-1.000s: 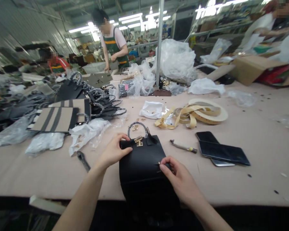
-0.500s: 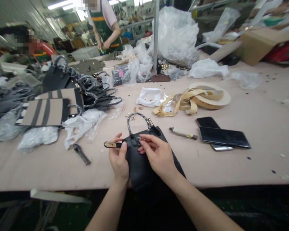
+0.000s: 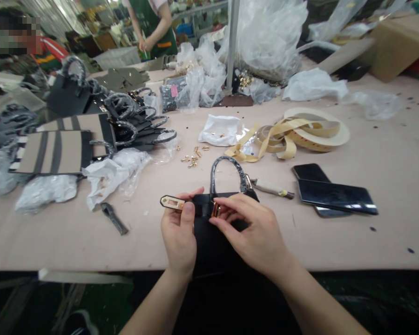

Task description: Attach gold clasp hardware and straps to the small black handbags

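Observation:
A small black handbag (image 3: 216, 237) with a plastic-wrapped handle (image 3: 226, 160) stands at the table's front edge, against my body. My left hand (image 3: 179, 228) pinches a black strap that ends in a gold slotted plate (image 3: 172, 203), thumb on top. At the base of the handle, the fingertips of my right hand (image 3: 253, 223) close on a small gold metal fitting (image 3: 215, 209). Its lower part and its exact join to the bag are hidden by my fingers. Several loose gold fittings (image 3: 193, 158) lie on the table beyond the bag.
Black and striped handbags (image 3: 56, 151) are heaped at the left. A wrapped-handle tool (image 3: 272, 188), two phones (image 3: 337, 195) and a roll of yellowish tape (image 3: 310, 130) lie to the right. A dark short tool (image 3: 114, 218) lies left. A person (image 3: 153, 28) stands across the table.
The handbag has turned more upright and shifted right, with both hands following. The gold fitting in my right fingers now shows larger at the handle base. The camera view has tilted down.

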{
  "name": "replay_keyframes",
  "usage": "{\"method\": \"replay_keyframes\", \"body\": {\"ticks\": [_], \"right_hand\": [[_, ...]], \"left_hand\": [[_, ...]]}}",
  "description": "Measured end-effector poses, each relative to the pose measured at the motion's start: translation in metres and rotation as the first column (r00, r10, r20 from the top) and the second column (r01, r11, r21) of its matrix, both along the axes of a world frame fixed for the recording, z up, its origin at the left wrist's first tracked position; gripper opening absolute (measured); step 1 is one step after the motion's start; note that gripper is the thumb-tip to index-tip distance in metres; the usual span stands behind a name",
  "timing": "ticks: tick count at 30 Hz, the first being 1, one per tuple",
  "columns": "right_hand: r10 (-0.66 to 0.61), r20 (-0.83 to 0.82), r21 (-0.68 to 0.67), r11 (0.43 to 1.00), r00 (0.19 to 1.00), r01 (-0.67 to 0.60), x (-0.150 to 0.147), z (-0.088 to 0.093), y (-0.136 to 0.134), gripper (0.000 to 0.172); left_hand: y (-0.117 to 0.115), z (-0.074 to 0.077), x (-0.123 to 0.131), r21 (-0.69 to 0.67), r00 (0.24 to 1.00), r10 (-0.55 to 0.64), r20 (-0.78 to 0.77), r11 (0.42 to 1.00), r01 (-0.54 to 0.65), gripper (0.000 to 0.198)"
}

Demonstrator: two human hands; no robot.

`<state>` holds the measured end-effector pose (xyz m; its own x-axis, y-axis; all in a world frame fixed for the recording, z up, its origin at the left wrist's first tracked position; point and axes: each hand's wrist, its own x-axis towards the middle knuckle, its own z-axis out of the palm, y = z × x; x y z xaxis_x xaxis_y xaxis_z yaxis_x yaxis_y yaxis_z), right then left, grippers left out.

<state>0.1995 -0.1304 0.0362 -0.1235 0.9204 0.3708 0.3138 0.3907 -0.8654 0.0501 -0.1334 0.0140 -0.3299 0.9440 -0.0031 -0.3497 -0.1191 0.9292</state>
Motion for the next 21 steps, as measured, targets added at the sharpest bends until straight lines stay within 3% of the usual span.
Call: {"method": "replay_keyframes", "body": {"ticks": [9,15,21], "right_hand": [[0.053,0.104,0.0,0.999,0.993,-0.053,0.013,0.004,-0.004,0.029],[0.197,0.202,-0.085,0.979,0.959,-0.183,0.023,0.015,0.0,0.025],[0.241,0.307,-0.069,0.971,0.921,-0.231,0.026,0.019,0.004,0.022]], "left_hand": [[-0.005,0.004,0.005,0.017,0.997,-0.069,-0.044,0.997,0.069,0.03],[-0.007,0.013,0.011,-0.011,0.994,-0.08,-0.071,0.997,0.079,0.029],[-0.007,0.016,0.013,-0.019,0.993,-0.091,-0.079,0.996,0.09,0.028]]}}
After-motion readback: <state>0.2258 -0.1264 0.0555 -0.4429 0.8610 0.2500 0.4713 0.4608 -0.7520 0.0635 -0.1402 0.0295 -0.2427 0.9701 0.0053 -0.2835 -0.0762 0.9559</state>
